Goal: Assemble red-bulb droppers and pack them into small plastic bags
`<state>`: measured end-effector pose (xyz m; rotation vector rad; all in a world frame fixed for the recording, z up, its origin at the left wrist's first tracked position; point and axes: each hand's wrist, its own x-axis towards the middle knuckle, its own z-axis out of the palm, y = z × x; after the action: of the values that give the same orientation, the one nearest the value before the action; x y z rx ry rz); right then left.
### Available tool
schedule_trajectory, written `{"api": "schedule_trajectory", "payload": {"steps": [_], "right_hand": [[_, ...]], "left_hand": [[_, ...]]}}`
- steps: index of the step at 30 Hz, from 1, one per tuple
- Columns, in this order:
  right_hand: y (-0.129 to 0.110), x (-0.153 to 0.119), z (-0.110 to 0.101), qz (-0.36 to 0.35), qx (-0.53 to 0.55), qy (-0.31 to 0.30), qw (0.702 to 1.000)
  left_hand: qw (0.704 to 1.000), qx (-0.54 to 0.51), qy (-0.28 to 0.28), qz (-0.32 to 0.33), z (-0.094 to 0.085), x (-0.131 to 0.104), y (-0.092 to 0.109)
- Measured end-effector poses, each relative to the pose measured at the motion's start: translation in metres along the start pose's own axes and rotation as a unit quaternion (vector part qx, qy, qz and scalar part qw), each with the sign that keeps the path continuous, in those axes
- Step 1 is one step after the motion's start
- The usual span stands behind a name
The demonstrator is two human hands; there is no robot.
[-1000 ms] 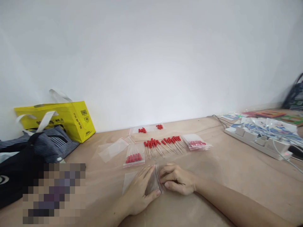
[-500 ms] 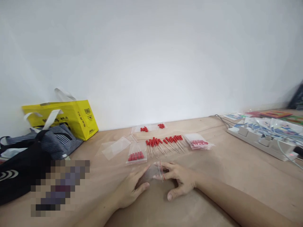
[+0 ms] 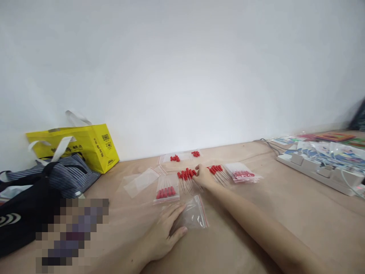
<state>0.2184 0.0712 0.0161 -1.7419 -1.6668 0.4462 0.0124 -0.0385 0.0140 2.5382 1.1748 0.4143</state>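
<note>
A clear zip bag (image 3: 195,215) with a red line along its seal lies flat on the table. My left hand (image 3: 164,232) rests on its left edge, with thumb and fingers apart. Farther back, my right hand (image 3: 203,177) reaches in among thin droppers with red bulbs; its thumb and forefinger look apart beside them, and the other fingers are hidden. One group of droppers (image 3: 186,175) shows left of that hand, another group (image 3: 216,169) on its right. A filled bag of droppers (image 3: 167,190) lies just beyond my left hand.
Flat clear bags (image 3: 141,182) lie left of the droppers, and a stack of filled bags (image 3: 242,173) lies right. More red-bulbed droppers (image 3: 175,158) lie near the wall. A power strip (image 3: 313,169) stands right; a yellow bag (image 3: 99,148) and a striped bag (image 3: 71,173) stand left.
My right hand has let go of the clear bag and moved forward to the droppers. The bag now lies flatter, with my left hand still at its left side.
</note>
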Motion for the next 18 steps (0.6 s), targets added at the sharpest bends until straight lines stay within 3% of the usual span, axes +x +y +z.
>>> {"api": "schedule_trajectory", "payload": {"steps": [6,12,15,18], "right_hand": [[-0.012,0.012,0.01,0.078,-0.043,-0.032,0.996],[-0.009,0.004,-0.016,0.011,-0.004,-0.041,0.999],[0.008,-0.016,-0.035,-0.038,0.106,-0.014,0.994],[0.027,-0.042,-0.044,-0.022,0.302,0.037,0.952]], "left_hand": [[1.0,-0.004,-0.006,0.002,-0.002,0.0,0.002],[1.0,-0.007,-0.012,0.004,-0.002,0.0,0.002],[1.0,0.002,-0.006,0.005,-0.001,0.001,0.001],[1.0,0.009,-0.005,0.001,0.001,0.001,-0.001]]}}
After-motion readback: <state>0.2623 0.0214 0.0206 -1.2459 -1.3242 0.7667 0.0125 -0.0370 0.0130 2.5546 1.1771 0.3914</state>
